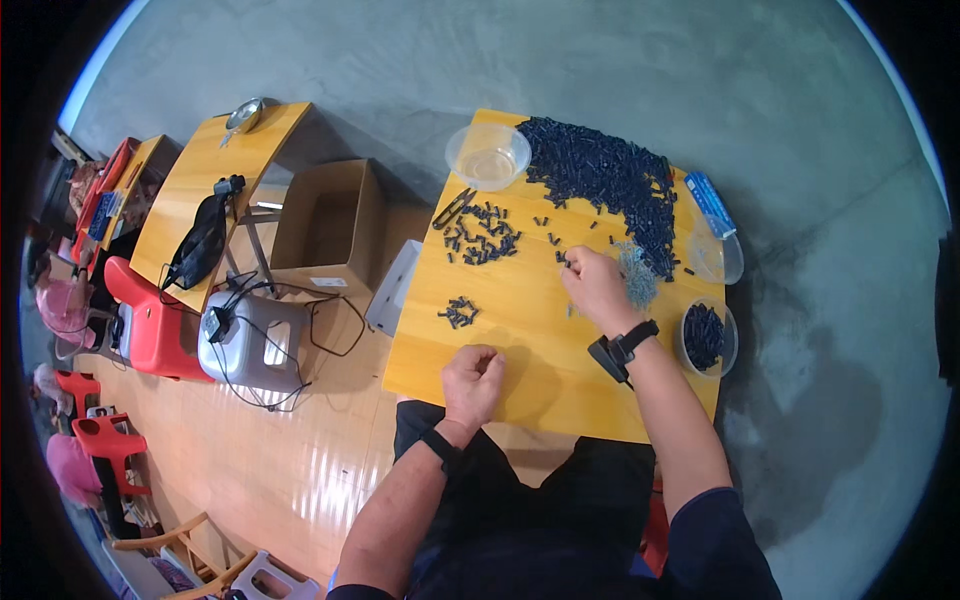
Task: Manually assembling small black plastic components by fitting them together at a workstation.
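Note:
My left hand rests near the table's front edge, its fingers curled closed; whatever may be inside is hidden. Out over the middle of the table, the fingertips of my right hand are pinched together beside a small dark cylindrical piece; what they grip is too small to make out. Just right of that hand lies a heap of thin grey-blue bits. Left of it are a loose scatter of short dark pieces and a smaller cluster. A large pile of dark pieces covers the far right.
On the yellow table stand a clear round bowl, dark thread snips and a blue box. A tub of dark pieces sits at the right edge, below a clear lid. An open carton and cabled stool stand left.

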### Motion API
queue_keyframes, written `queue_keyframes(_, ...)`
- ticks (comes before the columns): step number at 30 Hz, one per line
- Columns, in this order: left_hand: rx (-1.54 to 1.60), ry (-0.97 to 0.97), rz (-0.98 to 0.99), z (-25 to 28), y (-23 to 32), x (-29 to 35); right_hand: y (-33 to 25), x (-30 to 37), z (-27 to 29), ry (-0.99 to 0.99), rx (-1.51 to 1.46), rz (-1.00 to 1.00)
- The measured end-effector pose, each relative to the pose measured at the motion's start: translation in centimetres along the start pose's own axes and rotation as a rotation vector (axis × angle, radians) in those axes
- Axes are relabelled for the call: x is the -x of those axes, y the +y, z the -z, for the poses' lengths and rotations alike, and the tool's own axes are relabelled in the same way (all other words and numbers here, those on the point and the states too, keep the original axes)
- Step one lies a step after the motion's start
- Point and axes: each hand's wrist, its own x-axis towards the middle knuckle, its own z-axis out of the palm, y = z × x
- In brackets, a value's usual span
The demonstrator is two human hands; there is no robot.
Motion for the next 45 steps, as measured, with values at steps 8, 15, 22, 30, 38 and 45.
queue_keyframes(8,0.222,-0.191,0.075,0.8,-0.7,-0.5,-3.3,7.1,0.3,0.054,-0.494,0.116)
queue_keyframes(15,0.498,-0.332,0.154,0.9,6.6,2.0,-4.9,11.2,1.2,0.078,-0.431,0.296)
queue_keyframes(22,0.595,-0.307,0.386,-0.7,6.8,3.5,-5.4,14.0,-1.8,0.193,-0.456,0.268)
queue_keyframes(30,0.631,-0.245,0.500,-0.5,4.5,3.8,-4.6,14.9,-2.4,-0.067,-0.555,0.156)
queue_keyframes(38,0.372,-0.288,0.405,0.7,2.7,1.4,1.0,8.4,-0.4,0.179,-0.210,0.155)
queue_keyframes(45,0.316,-0.321,0.378,0.8,2.0,1.1,2.4,2.5,-0.1,0.107,0.139,0.213)
